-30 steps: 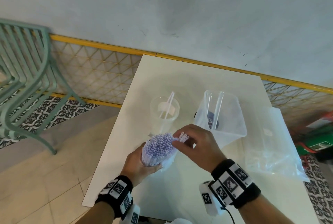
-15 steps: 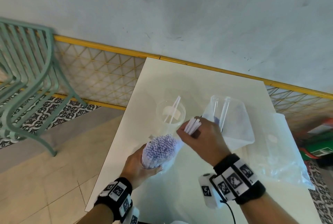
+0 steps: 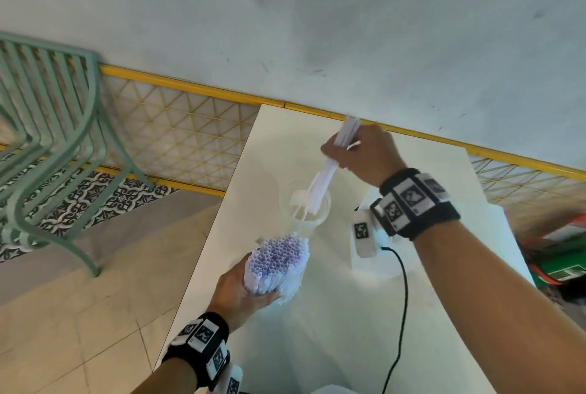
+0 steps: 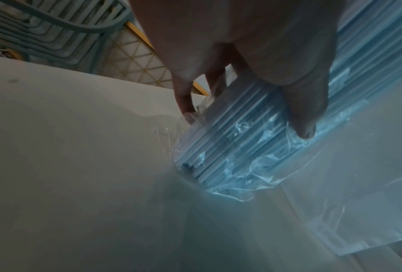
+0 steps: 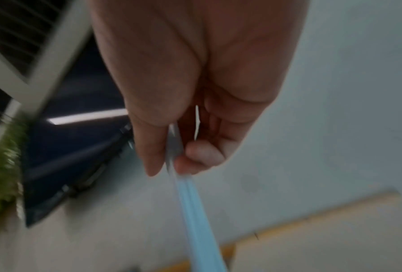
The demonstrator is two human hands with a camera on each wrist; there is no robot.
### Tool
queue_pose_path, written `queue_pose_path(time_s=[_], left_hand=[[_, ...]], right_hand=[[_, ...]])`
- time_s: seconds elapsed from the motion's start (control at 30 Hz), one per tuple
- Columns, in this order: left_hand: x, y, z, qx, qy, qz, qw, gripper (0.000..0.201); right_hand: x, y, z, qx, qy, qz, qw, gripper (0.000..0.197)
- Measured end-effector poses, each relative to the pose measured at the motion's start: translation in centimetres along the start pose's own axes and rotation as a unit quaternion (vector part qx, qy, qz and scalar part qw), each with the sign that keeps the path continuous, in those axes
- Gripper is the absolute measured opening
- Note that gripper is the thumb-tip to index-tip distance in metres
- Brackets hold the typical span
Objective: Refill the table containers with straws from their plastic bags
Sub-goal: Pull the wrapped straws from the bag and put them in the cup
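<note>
My left hand (image 3: 245,289) grips a thick bundle of white straws (image 3: 279,259) in a clear plastic bag, standing upright on the white table (image 3: 333,330); the left wrist view shows the bag's bottom (image 4: 218,156) on the table under my fingers (image 4: 304,114). Above a clear round cup (image 3: 304,206), my right hand (image 3: 358,152) pinches a few white straws (image 3: 323,178), and their lower ends reach into the cup. A single straw leans inside the cup. In the right wrist view the pinched straws (image 5: 195,211) are blurred.
My right forearm hides most of a clear square container (image 3: 380,263). A green metal chair (image 3: 47,140) stands on the floor to the left. The wall with a yellow rail (image 3: 190,84) runs behind the table. Green and red boxes (image 3: 561,263) sit at the right.
My right hand pulled a few straws out of the bundle, lifted them forward and up, and now holds them over the cup. The left hand kept its hold on the bundle.
</note>
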State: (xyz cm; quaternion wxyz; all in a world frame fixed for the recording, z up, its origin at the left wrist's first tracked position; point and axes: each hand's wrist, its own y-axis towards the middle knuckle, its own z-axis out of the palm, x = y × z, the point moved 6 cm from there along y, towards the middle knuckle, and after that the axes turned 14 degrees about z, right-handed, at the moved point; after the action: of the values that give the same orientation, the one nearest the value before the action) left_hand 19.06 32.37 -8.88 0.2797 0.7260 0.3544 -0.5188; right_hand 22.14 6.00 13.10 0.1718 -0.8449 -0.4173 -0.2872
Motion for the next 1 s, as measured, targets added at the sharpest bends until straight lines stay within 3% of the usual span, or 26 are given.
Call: queue_pose_path(time_s=[0.13,0.2,0.33,0.57,0.8,1.0], left_hand=[[0.1,0.0,0.0,-0.003,-0.005,-0.004,1.0,0.051],[0.3,0.0,0.0,-0.005,-0.01,-0.006,1.0,0.053],[0.5,0.0,0.1,-0.005,-0.005,0.002,1.0,0.055],[0.5,0.0,0.1,0.0,0.01,0.004,1.0,0.053],[0.6,0.0,0.5,-0.003,0.009,-0.008,1.0,0.06],[0.5,-0.1,1.3,-0.008,0.024,-0.018,1.0,0.064]], right_hand=[[-3.9,1.4,4.9,0.11,-0.093,0.104,0.984,0.07],[-4.6,1.2,5.1,0.102,-0.113,0.109,0.982,0.086],[-3.9,-0.4,4.1,0.05,-0.097,0.045,0.993,0.067],[-3.4,-3.1,3.6,0.046,-0.039,-0.048,0.997,0.041],[-4.7,-9.9,7.0,0.274,-0.051,-0.131,0.951,0.047],[-6.2,-9.8,7.9,0.262,-0.047,-0.151,0.952,0.03]])
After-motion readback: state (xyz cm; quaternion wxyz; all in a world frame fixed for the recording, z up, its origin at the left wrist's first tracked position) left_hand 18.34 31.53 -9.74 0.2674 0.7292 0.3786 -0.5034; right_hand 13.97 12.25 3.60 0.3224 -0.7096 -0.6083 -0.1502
